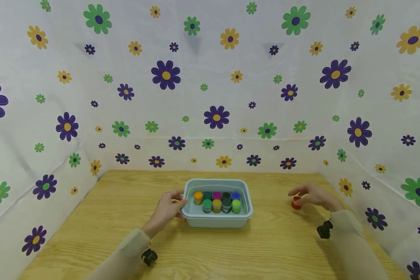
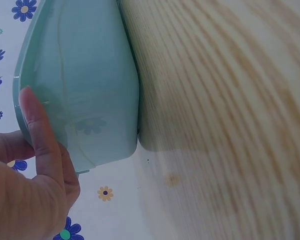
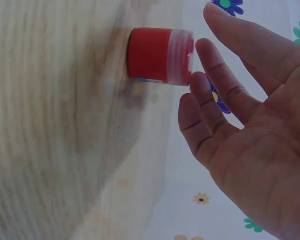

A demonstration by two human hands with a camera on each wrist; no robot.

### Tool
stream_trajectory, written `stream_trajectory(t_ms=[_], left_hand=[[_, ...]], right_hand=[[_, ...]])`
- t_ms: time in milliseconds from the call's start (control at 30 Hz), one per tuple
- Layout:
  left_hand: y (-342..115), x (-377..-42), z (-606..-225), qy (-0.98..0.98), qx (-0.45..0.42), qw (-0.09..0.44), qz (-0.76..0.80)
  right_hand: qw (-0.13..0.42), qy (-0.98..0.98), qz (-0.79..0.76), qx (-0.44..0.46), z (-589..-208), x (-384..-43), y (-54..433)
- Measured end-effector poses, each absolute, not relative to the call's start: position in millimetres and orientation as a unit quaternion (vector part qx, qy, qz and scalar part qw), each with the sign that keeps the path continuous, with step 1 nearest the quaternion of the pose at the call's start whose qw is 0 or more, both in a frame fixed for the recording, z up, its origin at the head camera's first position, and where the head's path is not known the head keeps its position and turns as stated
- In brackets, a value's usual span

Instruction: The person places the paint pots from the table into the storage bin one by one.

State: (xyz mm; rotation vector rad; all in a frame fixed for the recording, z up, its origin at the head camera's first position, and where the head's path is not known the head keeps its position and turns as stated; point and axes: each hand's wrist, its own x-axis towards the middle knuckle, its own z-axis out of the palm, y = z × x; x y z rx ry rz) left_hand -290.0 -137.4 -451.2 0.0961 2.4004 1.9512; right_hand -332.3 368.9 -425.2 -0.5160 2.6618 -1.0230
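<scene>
A pale blue plastic tub (image 1: 217,223) stands on the table, holding several small paint jars in two rows, among them an orange jar (image 1: 198,198) and a lime green jar (image 1: 236,206). My left hand (image 1: 166,208) grips the tub's left rim, thumb and fingers on either side of it; the left wrist view shows the tub's outer wall (image 2: 97,100). Over to the right, a red paint jar (image 3: 149,54) with a clear lid stands upright on the table. My right hand (image 1: 313,195) hovers over it, fingers loosely bent and apart from the lid in the right wrist view.
The wooden table (image 1: 266,249) is enclosed at the back and both sides by white flower-print sheeting (image 1: 210,93). The red jar and right hand are near the table's right side.
</scene>
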Motion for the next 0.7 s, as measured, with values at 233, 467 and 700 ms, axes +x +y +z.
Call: stream_trajectory(t_ms=[233, 467, 700], left_hand=[[-137.9, -291.3, -453.4, 0.778, 0.032, 0.022, 0.627], [-137.0, -291.9, -451.5, 0.78, 0.031, 0.024, 0.625], [-136.6, -293.0, -452.5, 0.782, 0.025, 0.02, 0.622]], right_hand=[[0.121, 0.917, -0.345, -0.163, -434.4, -332.7, 373.8], [0.125, 0.911, -0.353, -0.172, -441.3, -336.9, 378.9], [0.127, 0.91, -0.356, -0.17, -442.5, -337.5, 379.4]])
